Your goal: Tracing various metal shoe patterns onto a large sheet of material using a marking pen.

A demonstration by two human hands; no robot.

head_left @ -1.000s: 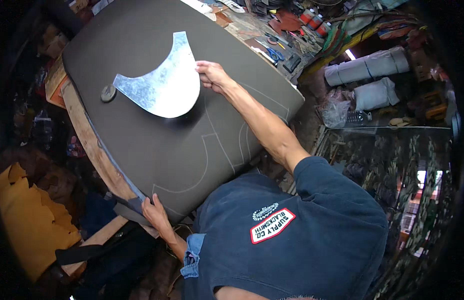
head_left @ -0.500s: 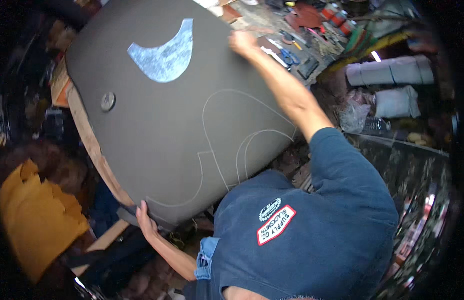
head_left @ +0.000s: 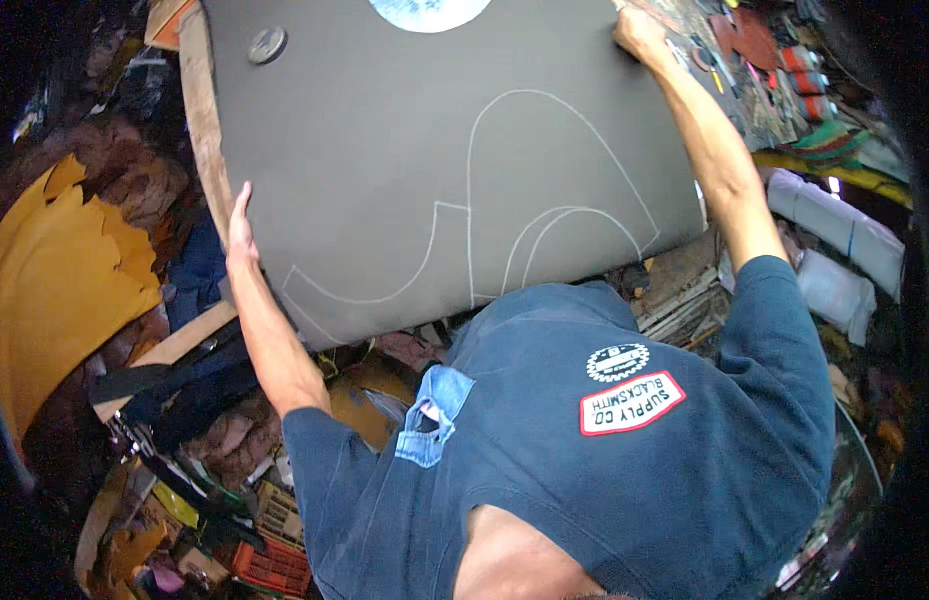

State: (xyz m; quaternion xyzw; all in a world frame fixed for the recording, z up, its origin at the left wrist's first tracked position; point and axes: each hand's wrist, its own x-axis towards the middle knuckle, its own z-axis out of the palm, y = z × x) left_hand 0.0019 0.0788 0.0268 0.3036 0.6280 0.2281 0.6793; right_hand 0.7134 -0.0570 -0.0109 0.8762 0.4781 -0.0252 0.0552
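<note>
Sheet [head_left: 384, 160], dark grey, lies flat on the wooden board [head_left: 199, 130], chalk outlines [head_left: 524, 220] drawn but uncut. Left hand [head_left: 239, 225] rests open at its left edge; right hand [head_left: 639, 30] grips its far right edge. Metal template [head_left: 429, 10] and round weight [head_left: 266, 44] sit near the top.

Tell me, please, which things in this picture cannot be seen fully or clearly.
- Metal template, head view: the top edge of the picture cuts off most of it.
- Right hand, head view: its fingertips lie at the far edge of the grey sheet; the grip is unclear.
- Left hand, head view: whether the fingers curl under the sheet's edge is hidden.
- Clutter below the table, head view: too small and dark.
</note>
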